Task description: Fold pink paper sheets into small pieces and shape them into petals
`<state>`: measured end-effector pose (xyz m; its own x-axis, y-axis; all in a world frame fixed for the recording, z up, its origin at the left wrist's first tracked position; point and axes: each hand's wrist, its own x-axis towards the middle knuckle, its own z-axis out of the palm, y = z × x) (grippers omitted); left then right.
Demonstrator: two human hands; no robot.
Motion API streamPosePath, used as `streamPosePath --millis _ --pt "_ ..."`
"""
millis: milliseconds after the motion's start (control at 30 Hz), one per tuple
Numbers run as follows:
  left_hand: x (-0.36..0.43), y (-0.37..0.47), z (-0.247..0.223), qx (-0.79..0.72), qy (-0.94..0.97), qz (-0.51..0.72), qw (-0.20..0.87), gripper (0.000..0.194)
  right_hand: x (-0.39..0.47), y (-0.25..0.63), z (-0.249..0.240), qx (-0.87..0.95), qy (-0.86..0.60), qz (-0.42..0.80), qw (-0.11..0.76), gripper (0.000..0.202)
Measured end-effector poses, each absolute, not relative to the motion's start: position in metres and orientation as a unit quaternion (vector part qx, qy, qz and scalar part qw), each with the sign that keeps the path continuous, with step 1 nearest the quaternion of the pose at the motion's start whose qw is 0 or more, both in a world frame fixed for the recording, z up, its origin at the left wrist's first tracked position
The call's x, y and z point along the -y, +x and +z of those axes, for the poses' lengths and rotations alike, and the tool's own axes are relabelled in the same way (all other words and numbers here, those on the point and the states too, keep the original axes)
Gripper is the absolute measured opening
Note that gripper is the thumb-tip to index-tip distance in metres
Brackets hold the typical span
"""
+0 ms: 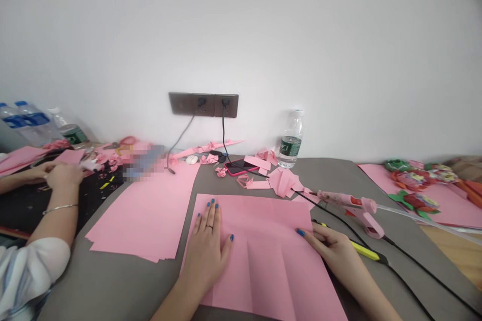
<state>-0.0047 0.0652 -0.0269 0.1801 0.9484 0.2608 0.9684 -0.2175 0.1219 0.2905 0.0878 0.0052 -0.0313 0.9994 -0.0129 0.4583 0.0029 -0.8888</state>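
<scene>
L hand (206,251) lies flat, fingers straight & together, thumb spread, on the L part of a creased pink rectangular paper sheet (259,220), near centre on the grey tabletop (331,168); grips nothing. R hand (335,248) half curled at the sheet's R edge, thumb on top; can't tell if it pinches. Beyond the L edge: narrow grey strip, then a loose stack of pink paper sheets (146,220). R side's tight: yellow-and-black tool (365,251) close by, pink glue gun (367,205) farther R. More open grey far R, btwn clear plastic bottle w/ green label (290,145) & multicoloured paper flowers (416,200). White wall (241,25) behind, w/ dark socket plate (192,104). Far L, co-worker's hands (64,173).
</scene>
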Motion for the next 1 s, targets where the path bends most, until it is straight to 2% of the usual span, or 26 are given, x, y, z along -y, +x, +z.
streamPosePath --millis 133,467,700,867,1000 --pt "-0.065 -0.004 -0.027 0.622 -0.768 -0.147 0.036 0.068 -0.089 0.291 0.005 0.607 -0.597 0.383 0.358 0.038" --pt "-0.065 -0.005 -0.029 0.612 -0.773 -0.160 0.049 0.073 -0.087 0.294 0.001 0.600 -0.593 0.403 0.354 0.047" --pt "-0.065 -0.006 -0.028 0.614 -0.771 -0.164 0.039 0.073 -0.086 0.297 -0.003 0.598 -0.593 0.404 0.358 0.044" --pt "-0.062 -0.011 -0.020 0.603 -0.776 -0.184 0.009 0.072 -0.085 0.295 0.004 0.585 -0.593 0.428 0.351 0.053" --pt "-0.057 -0.018 -0.020 0.606 -0.769 -0.199 0.033 0.071 -0.086 0.292 0.012 0.581 -0.601 0.423 0.350 0.059"
